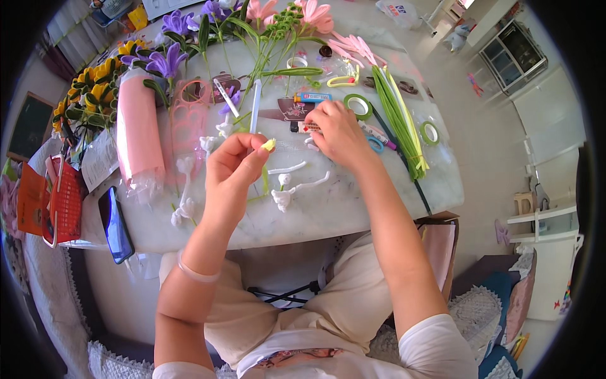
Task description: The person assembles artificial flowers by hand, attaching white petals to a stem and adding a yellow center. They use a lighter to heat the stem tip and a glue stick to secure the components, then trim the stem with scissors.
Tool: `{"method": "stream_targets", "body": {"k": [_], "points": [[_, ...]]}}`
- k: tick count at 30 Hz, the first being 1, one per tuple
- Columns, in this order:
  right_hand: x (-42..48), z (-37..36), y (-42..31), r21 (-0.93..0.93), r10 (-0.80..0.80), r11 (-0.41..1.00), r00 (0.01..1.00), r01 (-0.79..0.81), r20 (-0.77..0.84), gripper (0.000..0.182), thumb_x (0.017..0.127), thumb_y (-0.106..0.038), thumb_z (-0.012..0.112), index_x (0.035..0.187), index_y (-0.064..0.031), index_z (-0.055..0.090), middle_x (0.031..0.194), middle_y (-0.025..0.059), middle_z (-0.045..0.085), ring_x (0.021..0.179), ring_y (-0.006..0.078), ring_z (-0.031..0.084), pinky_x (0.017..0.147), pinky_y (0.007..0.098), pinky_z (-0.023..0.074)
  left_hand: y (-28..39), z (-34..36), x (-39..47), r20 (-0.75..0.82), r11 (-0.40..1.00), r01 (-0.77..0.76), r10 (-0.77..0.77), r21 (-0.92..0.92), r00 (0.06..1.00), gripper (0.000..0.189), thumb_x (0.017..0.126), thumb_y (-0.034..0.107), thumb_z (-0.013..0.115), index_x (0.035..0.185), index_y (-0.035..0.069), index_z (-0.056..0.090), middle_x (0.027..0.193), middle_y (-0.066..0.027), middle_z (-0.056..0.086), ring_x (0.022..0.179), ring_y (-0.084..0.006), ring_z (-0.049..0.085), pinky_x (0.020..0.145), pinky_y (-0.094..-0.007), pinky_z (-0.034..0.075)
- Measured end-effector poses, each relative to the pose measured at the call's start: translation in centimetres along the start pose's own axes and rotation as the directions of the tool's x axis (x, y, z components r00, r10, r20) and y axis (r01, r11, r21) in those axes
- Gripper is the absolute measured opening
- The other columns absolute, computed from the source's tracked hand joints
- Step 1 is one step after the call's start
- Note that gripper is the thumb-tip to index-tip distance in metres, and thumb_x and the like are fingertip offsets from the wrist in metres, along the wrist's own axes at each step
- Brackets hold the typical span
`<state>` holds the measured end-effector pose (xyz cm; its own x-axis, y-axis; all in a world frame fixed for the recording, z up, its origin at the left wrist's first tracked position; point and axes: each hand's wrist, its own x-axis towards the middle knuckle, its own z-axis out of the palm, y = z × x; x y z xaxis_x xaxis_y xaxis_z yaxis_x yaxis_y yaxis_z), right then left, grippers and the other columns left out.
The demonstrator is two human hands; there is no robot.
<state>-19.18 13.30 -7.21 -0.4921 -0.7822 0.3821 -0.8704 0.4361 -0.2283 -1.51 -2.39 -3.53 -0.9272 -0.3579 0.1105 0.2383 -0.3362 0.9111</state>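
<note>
My left hand [239, 170] pinches a small pale-yellow fuzzy tip [269, 144] between thumb and fingertips. Below it a light green strip [265, 181] hangs down; whether the two are joined I cannot tell. My right hand [338, 132] is lowered over the table with its fingers curled at a small printed item with a black end [294, 127]. Its fingers partly cover that item, so the grip is unclear. White pipe-cleaner blossoms [282, 196] lie in front of my hands, near a loose white pipe-cleaner piece [287, 167].
Green floral tape [358, 106], a blue glue package [312, 97] and a green pipe-cleaner bundle [397, 118] surround my right hand. Left are a pink wrapped roll [138, 128], a phone [116, 225] at the table edge and a red basket [66, 203]. Purple flowers [168, 60] stand behind.
</note>
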Motion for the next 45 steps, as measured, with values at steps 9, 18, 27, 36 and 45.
{"method": "stream_targets", "body": {"k": [9, 18, 27, 36, 45], "points": [[0.8, 1.4, 0.9, -0.038, -0.086, 0.996, 0.989, 0.082, -0.122, 0.018, 0.082, -0.009, 0.057, 0.099, -0.0037, 0.056, 0.084, 0.0109, 0.061, 0.08, 0.0322, 0.057, 0.073, 0.0412, 0.0459, -1.0, 0.2, 0.2, 0.014, 0.999, 0.019, -0.02, 0.04, 1.0, 0.004, 0.087, 0.005, 0.055, 0.09, 0.003, 0.057, 0.09, -0.0041, 0.06, 0.058, -0.0033, 0.035, 0.052, -0.0194, 0.027], [0.3, -3.3, 0.4, 0.913, 0.238, 0.262, 0.938, -0.312, 0.252, 0.043, 0.097, -0.043, 0.042, 0.081, -0.0046, 0.055, 0.073, 0.0004, 0.053, 0.062, 0.006, 0.045, 0.057, 0.0228, 0.0394, -0.3, 1.8, -1.2, 0.182, 0.998, 0.048, -0.055, 0.039, 0.982, 0.003, 0.085, 0.001, 0.057, 0.088, 0.003, 0.056, 0.091, -0.0023, 0.055, 0.072, -0.0042, 0.043, 0.063, -0.0186, 0.034], [-1.2, -3.6, 0.2, 0.929, 0.046, 0.093, 0.934, -0.358, 0.355, 0.068, 0.093, -0.064, 0.025, 0.08, -0.0047, 0.057, 0.065, -0.001, 0.046, 0.055, 0.0089, 0.038, 0.052, 0.0229, 0.0316, -0.8, 2.7, -1.8, 0.335, 0.993, 0.081, -0.104, 0.082, 0.937, 0.003, 0.087, 0.001, 0.058, 0.089, 0.003, 0.056, 0.093, -0.0019, 0.055, 0.077, -0.0051, 0.045, 0.067, -0.0205, 0.037], [-1.6, -5.1, -2.5, 0.953, 0.189, 0.112, 0.948, -0.28, 0.256, 0.039, 0.094, -0.045, 0.049, 0.096, -0.0064, 0.054, 0.065, 0.0018, 0.051, 0.054, 0.0081, 0.043, 0.049, 0.0226, 0.034, -0.6, 2.3, -1.6, 0.295, 0.994, 0.048, -0.075, 0.098, 0.952, 0.003, 0.087, 0.003, 0.059, 0.089, 0.002, 0.056, 0.094, -0.0026, 0.056, 0.077, -0.0058, 0.046, 0.067, -0.0207, 0.037], [-1.2, -4.2, -1.9, 0.91, 0.288, 0.22, 0.914, -0.352, 0.285, 0.059, 0.097, -0.044, 0.031, 0.057, -0.0046, 0.046, 0.049, -0.0014, 0.038, 0.043, 0.0078, 0.033, 0.043, 0.0234, 0.0263, -0.7, 2.5, -1.7, 0.313, 0.992, 0.074, -0.102, 0.099, 0.944, 0.003, 0.087, 0.003, 0.059, 0.089, 0.002, 0.056, 0.093, -0.0027, 0.056, 0.078, -0.0062, 0.046, 0.067, -0.0206, 0.037]]}}
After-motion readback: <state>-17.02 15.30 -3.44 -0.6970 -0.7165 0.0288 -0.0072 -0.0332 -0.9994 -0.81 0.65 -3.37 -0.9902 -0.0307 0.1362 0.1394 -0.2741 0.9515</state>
